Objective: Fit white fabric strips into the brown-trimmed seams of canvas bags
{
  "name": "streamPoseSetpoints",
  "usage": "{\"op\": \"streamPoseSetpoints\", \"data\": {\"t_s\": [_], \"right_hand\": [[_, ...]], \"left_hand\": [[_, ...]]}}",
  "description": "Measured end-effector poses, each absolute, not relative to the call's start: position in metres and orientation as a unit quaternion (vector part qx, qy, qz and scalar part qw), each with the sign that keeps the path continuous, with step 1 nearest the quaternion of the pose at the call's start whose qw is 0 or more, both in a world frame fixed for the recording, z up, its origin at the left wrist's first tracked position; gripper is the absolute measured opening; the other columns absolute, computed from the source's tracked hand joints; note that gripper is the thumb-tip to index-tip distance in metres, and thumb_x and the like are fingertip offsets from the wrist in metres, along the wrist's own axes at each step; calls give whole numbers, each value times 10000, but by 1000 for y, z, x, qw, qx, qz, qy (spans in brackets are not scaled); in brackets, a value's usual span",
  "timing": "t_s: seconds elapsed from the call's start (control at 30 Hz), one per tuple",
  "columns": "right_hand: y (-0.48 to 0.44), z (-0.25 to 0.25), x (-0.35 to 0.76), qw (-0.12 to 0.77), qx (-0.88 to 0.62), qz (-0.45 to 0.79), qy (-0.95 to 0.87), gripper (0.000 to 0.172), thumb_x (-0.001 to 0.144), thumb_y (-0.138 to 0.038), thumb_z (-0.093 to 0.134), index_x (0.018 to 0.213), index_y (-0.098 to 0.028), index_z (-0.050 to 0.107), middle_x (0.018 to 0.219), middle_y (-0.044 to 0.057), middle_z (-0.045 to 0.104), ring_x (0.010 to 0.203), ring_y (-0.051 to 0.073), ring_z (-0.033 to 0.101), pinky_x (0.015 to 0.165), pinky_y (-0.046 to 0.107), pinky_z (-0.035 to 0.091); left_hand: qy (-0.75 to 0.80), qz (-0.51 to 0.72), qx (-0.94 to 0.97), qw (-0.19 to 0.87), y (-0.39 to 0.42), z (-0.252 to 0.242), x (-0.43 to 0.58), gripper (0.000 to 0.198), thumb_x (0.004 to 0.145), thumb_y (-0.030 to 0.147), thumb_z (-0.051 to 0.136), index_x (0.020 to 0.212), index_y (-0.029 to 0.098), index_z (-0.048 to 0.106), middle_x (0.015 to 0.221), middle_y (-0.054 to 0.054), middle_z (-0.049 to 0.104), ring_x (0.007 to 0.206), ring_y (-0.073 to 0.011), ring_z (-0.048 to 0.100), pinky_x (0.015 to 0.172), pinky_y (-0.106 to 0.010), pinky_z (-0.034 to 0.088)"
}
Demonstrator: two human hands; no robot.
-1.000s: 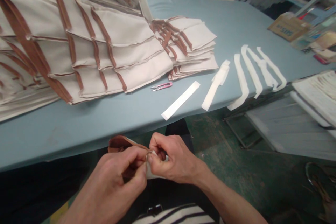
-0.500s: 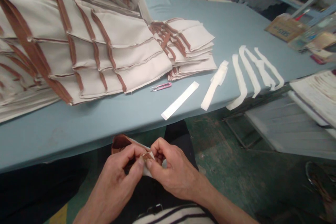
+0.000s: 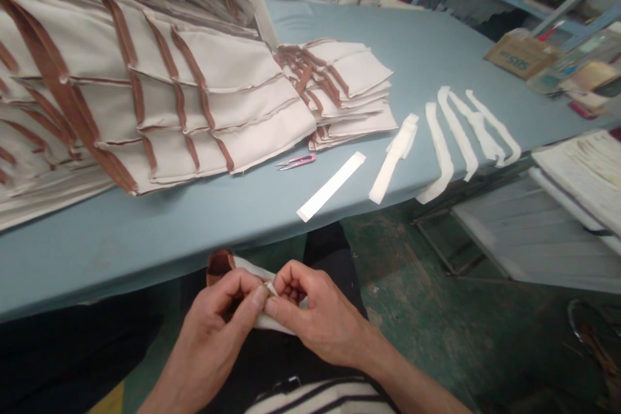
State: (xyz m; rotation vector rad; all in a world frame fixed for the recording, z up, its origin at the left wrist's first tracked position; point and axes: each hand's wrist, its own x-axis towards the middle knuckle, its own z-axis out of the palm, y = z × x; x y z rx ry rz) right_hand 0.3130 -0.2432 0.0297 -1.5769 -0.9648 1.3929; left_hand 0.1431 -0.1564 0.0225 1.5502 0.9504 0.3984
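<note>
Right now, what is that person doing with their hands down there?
A person at the blue table is pinching a small cream and brown fabric piece with both hands, just below the table edge and over their lap. The left hand and the right hand meet fingertip to fingertip on it. On the table lie stacks of cream panels with brown trim, pink thread snips and several white strips. No hand touches any of these.

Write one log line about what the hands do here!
left hand pinches fabric piece | right hand pinches it too | held off the table | pink snips lie on table
</note>
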Motion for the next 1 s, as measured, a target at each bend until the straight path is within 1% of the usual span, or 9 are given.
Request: {"op": "streamPoseSetpoints", "data": {"t_s": [0.13, 0.2, 0.33, 0.47, 0.63, 0.67, 0.73, 0.83, 1.0], "right_hand": [[-244, 32, 313, 410, -597, 559, -404, 265, 931, -420, 684, 821, -210, 565, 733, -50, 543, 667, 120, 482, 608, 252, 368], [-243, 32, 312, 402, -603, 543, -425, 257, 951, -408, 657, 825, -214, 544, 728, -53, 537, 650, 117, 475, 591, 251, 349], [-238, 25, 309, 387, -611, 520, -454, 212, 958, -361, 635, 839, -218, 533, 725, -55, 539, 648, 117, 488, 597, 251, 342], [-237, 18, 308, 391, -606, 530, -447, 227, 961, -377, 628, 834, -220, 526, 711, -58, 525, 627, 113, 470, 575, 245, 340], [-238, 17, 309, 383, -609, 534, -444, 228, 959, -370, 649, 828, -218, 541, 690, -62, 525, 626, 112, 466, 547, 237, 325], [-237, 17, 309, 378, -613, 535, -442, 219, 954, -357, 656, 829, -215, 547, 689, -62, 531, 625, 111, 472, 548, 236, 328], [-237, 17, 309, 369, -620, 536, -438, 210, 952, -340, 663, 825, -211, 556, 685, -63, 540, 623, 108, 483, 554, 235, 336], [-238, 17, 309, 364, -629, 530, -437, 203, 945, -305, 669, 809, -209, 552, 670, -70, 536, 612, 102, 486, 564, 237, 340], [-243, 17, 313, 373, -634, 533, -418, 147, 901, -222, 679, 827, -213, 553, 666, -76, 539, 602, 101, 487, 572, 233, 355]], "left_hand": [[402, 195, 505, 738, -165, 17, 148, 488, 902, 596, 740, 673, 188, 603, 636, 30, 576, 533, -106, 454, 475, -177, 392], [428, 212, 443, 759, -171, 14, 153, 527, 873, 656, 754, 691, 188, 597, 626, 43, 534, 536, -102, 431, 478, -175, 393], [495, 278, 458, 684, -182, 7, 162, 573, 873, 712, 721, 675, 199, 558, 625, 47, 483, 579, -120, 446, 508, -180, 414], [525, 258, 505, 635, -179, 6, 157, 556, 925, 719, 630, 694, 217, 567, 621, 34, 526, 587, -150, 483, 513, -212, 429], [478, 176, 673, 535, -161, 14, 135, 741, 1055, 692, 275, 647, 211, 663, 691, -44, 685, 666, -209, 619, 604, -266, 486], [458, 163, 699, 525, -159, 16, 133, 737, 1064, 666, 262, 646, 210, 662, 721, -49, 700, 697, -214, 636, 630, -267, 492], [444, 136, 731, 501, -157, 19, 131, 620, 1044, 618, 384, 649, 208, 629, 717, -30, 673, 685, -200, 613, 618, -254, 467], [450, 83, 740, 493, -159, 23, 136, 494, 966, 560, 551, 623, 205, 561, 631, 12, 538, 584, -156, 488, 523, -235, 375], [394, 116, 756, 510, -160, 24, 146, 441, 996, 429, 532, 621, 200, 566, 630, 20, 512, 576, -136, 459, 531, -218, 385]]}}
